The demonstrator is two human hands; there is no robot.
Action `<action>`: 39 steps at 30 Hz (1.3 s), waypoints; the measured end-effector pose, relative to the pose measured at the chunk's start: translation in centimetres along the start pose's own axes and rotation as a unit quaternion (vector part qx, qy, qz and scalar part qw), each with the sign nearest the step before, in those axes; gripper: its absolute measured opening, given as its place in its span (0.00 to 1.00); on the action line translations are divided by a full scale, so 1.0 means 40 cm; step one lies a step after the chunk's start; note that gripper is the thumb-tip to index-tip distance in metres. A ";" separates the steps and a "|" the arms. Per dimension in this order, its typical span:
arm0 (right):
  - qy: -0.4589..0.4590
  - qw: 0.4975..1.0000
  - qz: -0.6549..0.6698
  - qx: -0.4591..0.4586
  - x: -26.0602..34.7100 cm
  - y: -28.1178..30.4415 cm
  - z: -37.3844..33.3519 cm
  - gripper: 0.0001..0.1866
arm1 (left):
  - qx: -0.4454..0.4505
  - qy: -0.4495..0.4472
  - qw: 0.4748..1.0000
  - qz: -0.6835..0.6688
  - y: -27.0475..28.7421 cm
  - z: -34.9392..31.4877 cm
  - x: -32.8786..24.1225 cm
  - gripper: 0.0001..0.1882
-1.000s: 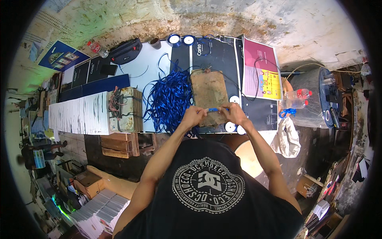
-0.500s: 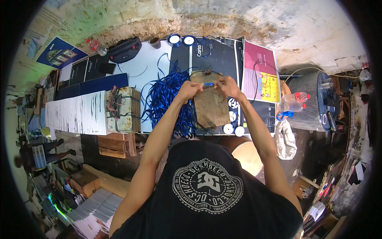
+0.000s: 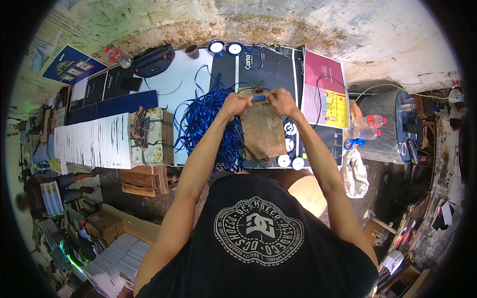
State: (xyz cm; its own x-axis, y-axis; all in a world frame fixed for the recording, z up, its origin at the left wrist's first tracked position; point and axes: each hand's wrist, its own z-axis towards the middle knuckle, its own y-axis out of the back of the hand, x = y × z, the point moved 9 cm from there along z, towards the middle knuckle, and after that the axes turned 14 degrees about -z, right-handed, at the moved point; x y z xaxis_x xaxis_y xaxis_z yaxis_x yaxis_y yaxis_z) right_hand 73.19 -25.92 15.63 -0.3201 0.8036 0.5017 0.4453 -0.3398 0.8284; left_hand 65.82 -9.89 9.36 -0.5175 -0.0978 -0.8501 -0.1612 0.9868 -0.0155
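Note:
A short length of blue ribbon [image 3: 259,98] runs between my two hands, above the far end of a worn wooden board [image 3: 263,126]. My left hand [image 3: 236,105] is closed, pinching the ribbon's left part between thumb and fingers. At the other end my right hand [image 3: 282,103] is closed on the same ribbon. A small dark fitting [image 3: 258,90] sits at the board's far edge, just beyond the ribbon. Beside the board on the left lies a big heap of cut blue ribbons [image 3: 206,126], partly under my left forearm.
Ribbon spools [image 3: 216,47] stand at the table's back edge, and more spools [image 3: 284,161] lie right of the board. A long stack of white booklets [image 3: 93,143] fills the left. Bottles [image 3: 365,133] and blue scissors [image 3: 354,143] are at the right. A person [image 3: 47,193] is far left.
Both hands have moved a little farther from me, toward the board's far edge, with the ribbon still between them. The person at the far left has shifted position.

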 end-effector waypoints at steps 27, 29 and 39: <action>-0.098 0.994 -0.029 -0.032 -0.096 -0.169 -0.223 0.13 | -0.061 0.063 0.995 0.053 -0.076 -0.157 0.207 0.13; -0.091 0.995 -0.032 -0.027 -0.096 -0.183 -0.265 0.13 | -0.038 0.115 0.991 0.063 -0.086 -0.191 0.253 0.13; -0.069 0.998 0.004 0.005 -0.036 -0.115 -0.386 0.12 | -0.012 0.005 0.998 0.060 -0.104 -0.324 0.175 0.15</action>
State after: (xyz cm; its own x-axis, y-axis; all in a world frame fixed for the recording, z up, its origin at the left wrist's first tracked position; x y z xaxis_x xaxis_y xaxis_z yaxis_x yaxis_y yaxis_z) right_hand 58.68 -33.04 14.95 -0.1985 0.8604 0.4693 0.4558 -0.3429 0.8214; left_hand 51.98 -16.36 10.29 -0.5428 0.0195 -0.8396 -0.1173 0.9882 0.0988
